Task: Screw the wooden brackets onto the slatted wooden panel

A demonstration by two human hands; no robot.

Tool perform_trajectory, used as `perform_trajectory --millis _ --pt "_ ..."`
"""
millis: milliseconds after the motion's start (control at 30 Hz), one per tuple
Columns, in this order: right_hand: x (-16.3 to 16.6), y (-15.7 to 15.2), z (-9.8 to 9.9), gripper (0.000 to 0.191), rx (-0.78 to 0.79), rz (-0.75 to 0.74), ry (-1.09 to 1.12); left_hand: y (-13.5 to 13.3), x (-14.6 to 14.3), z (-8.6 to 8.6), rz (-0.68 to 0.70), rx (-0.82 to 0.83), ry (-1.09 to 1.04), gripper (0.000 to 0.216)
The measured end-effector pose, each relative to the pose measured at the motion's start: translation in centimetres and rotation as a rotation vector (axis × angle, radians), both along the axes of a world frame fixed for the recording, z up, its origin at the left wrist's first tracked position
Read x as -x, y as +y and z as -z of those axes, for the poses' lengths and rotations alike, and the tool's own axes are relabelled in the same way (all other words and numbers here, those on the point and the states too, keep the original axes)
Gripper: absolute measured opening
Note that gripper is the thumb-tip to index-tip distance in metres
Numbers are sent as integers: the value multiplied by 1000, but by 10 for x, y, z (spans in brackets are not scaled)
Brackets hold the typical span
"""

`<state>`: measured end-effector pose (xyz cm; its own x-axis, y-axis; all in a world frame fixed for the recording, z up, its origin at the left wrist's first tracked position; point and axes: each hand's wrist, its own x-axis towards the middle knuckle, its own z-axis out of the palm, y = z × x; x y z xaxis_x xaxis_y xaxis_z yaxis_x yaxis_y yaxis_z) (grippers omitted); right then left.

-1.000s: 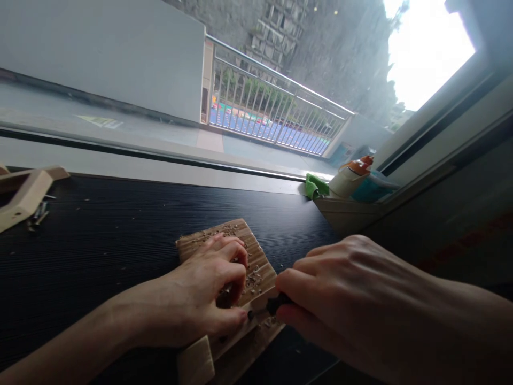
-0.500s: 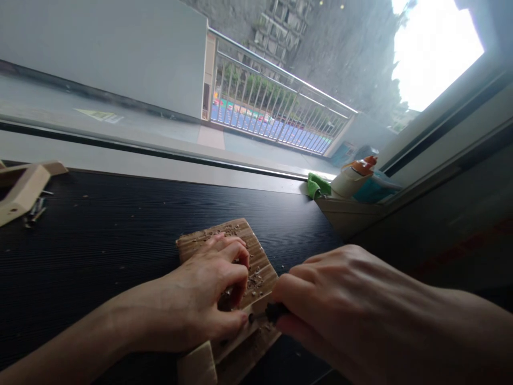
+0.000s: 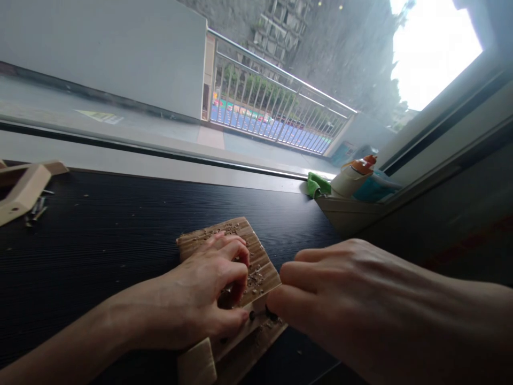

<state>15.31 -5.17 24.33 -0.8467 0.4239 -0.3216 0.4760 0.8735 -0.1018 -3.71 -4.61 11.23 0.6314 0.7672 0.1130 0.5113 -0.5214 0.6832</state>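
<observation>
My left hand (image 3: 200,291) is closed, fingers curled and thumb pressed against a pale wooden piece (image 3: 240,334), holding it down on corrugated cardboard (image 3: 218,231). A dark round hole (image 3: 251,315) shows in the wood just beyond the thumb tip. Part of the wooden piece lies hidden beneath the hand. To the right of that hole, my right hand (image 3: 324,299) is closed around a black-ended tool (image 3: 271,313). Most of the tool is covered by the fingers, so its kind cannot be made out. Wood shavings (image 3: 256,275) lie scattered over the cardboard.
Dark tabletop (image 3: 120,230) runs up to the window sill (image 3: 160,163). At far left are a wooden frame (image 3: 28,187) and several screws (image 3: 38,208). Near the right corner sit a green cloth (image 3: 318,184) and a cream bottle with an orange top (image 3: 348,176).
My right hand has drawn back slightly and turned; the thin shaft seen earlier between the hole and the tool's black part no longer shows. My left hand stays in place.
</observation>
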Motion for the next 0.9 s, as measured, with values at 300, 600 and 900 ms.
perform_trajectory --millis 300,600,900 --pt "-6 -13 20 15 -181 55 20 -3 1 2 -16 -4 13 8" --pt "0 -4 9 8 -184 24 92 1 0 0 5 -22 25 9" --pt "-13 0 18 13 -129 11 138 -1 0 0 -5 6 40 7"
